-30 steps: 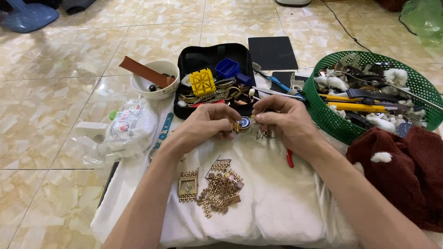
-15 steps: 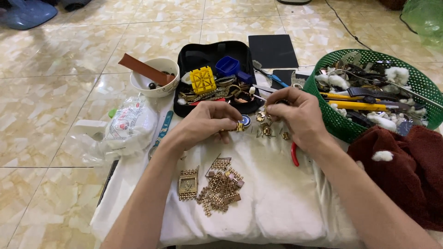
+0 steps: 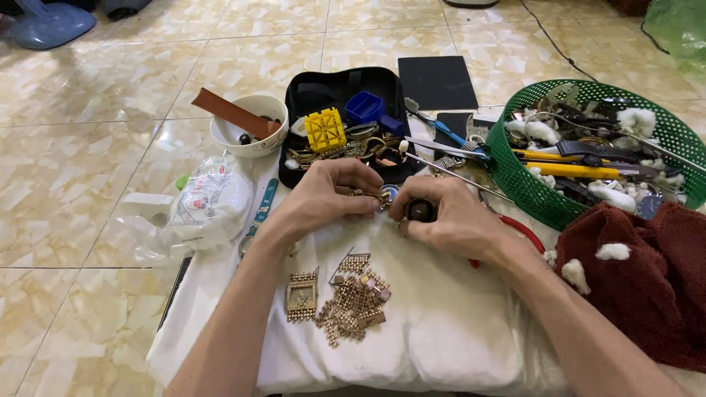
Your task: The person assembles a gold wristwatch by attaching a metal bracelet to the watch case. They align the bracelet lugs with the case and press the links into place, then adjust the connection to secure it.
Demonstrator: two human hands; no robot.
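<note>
My left hand [image 3: 331,192] pinches a small gold watch piece [image 3: 373,196] at the far edge of a white cloth [image 3: 441,323]. My right hand [image 3: 450,217] is closed around a small dark round tool [image 3: 420,211], its tip close to that gold piece. The two hands nearly touch. Nearer to me on the cloth lie a gold square watch face [image 3: 301,295] and a heap of gold bracelet links [image 3: 354,300].
A black case [image 3: 316,95] with a yellow holder [image 3: 325,129], a blue box and metal parts lies just beyond the hands. A white bowl [image 3: 248,134] and a plastic bag [image 3: 209,200] sit left. A green basket [image 3: 515,173] of tools and a dark red cloth [image 3: 647,272] are right.
Both hands have drawn together and slightly toward me over the cloth. My right hand now has the dark round tool turned up at the gold piece.
</note>
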